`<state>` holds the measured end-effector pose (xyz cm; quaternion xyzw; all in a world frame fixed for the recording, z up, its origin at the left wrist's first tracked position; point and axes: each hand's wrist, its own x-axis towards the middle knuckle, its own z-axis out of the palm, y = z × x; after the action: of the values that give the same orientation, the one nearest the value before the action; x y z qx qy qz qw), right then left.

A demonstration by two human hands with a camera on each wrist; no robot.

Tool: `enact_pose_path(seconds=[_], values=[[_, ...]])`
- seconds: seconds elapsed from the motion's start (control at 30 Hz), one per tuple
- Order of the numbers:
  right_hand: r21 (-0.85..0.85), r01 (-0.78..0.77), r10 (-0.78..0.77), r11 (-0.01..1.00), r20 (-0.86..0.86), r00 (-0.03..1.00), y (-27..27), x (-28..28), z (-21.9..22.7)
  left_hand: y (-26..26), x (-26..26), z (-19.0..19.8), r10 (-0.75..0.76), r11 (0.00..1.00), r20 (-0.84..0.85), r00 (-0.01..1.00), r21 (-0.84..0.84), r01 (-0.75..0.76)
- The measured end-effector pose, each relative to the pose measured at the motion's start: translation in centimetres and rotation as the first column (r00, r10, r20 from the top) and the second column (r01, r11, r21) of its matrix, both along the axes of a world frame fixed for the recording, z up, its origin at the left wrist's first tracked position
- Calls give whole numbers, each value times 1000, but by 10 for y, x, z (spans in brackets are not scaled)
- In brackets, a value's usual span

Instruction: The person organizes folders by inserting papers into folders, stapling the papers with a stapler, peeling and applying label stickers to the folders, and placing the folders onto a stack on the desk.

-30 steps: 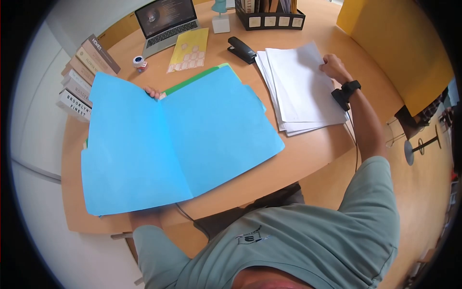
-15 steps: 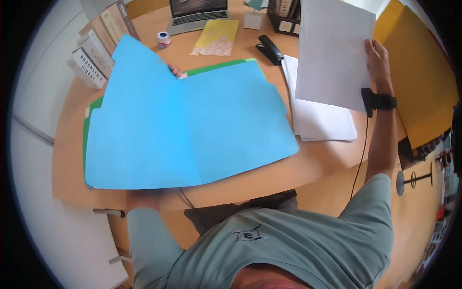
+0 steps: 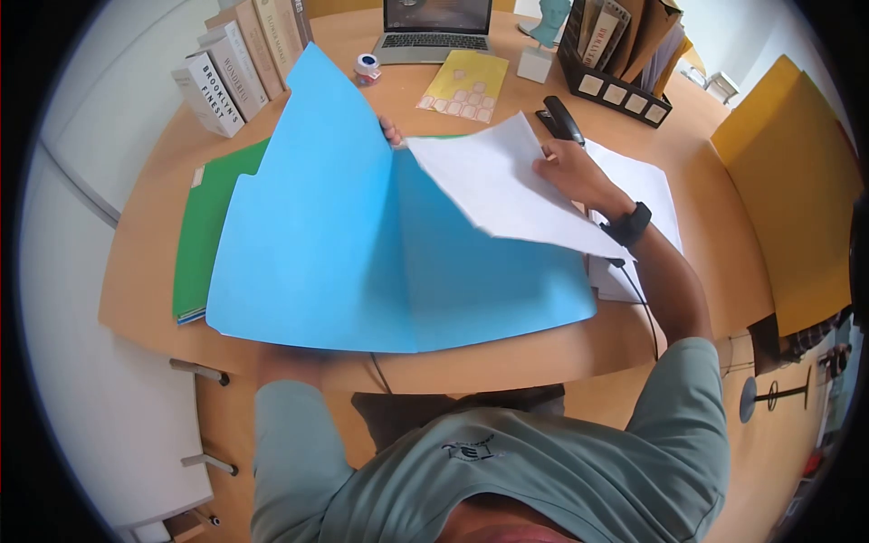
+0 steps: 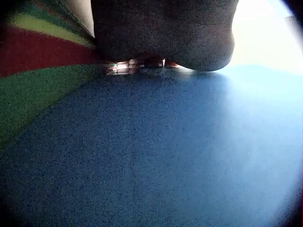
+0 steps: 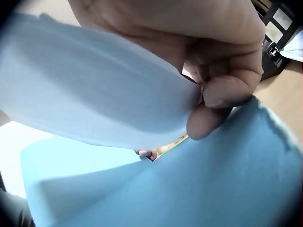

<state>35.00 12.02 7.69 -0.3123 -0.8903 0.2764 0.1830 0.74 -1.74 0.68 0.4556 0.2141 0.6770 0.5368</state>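
Note:
A blue folder (image 3: 308,235) lies spread with its left flap raised, above a green folder (image 3: 213,226). Behind that flap is the left hand (image 3: 390,131), its fingertips curled over the top edge near the fold; the left wrist view shows the hand (image 4: 165,33) dark against the blue surface (image 4: 142,142). Between thumb and fingers the right hand (image 3: 584,176) pinches white paper (image 3: 498,181), tilted over the folder's right half. The pinch shows close up in the right wrist view, with the hand (image 5: 203,52) at the paper's edge (image 5: 104,85). More white sheets (image 3: 643,181) lie under the right forearm.
A black stapler (image 3: 563,119) lies behind the right hand. Farther back stand a laptop (image 3: 434,41), a yellow patterned sheet (image 3: 463,83), a small round container (image 3: 367,69), a bust and a black file box (image 3: 625,93). Books (image 3: 213,95) stand left; a yellow panel (image 3: 787,190) stands right.
The right hand has lifted white paper off the stack and carried it left over the blue folder. The folder's left flap stands more raised, with the left hand still at its top edge.

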Motion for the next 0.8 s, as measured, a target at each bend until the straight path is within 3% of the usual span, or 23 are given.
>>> enact_pose_path(seconds=[0.1,0.23,0.63,0.8], values=[[-105,65,-51,992,131,990,1,1,6,1,0,-1,1,1000,0,1000,8,-1],[-297,66,-21,953,153,988,-10,1,15,6,-1,-6,-2,1000,5,1000,19,2],[-186,40,9,982,253,967,-16,4,23,15,1,-4,2,999,-2,1000,34,-2],[-266,77,-9,961,245,970,-16,1,23,20,-1,0,-3,999,5,1000,48,3]])
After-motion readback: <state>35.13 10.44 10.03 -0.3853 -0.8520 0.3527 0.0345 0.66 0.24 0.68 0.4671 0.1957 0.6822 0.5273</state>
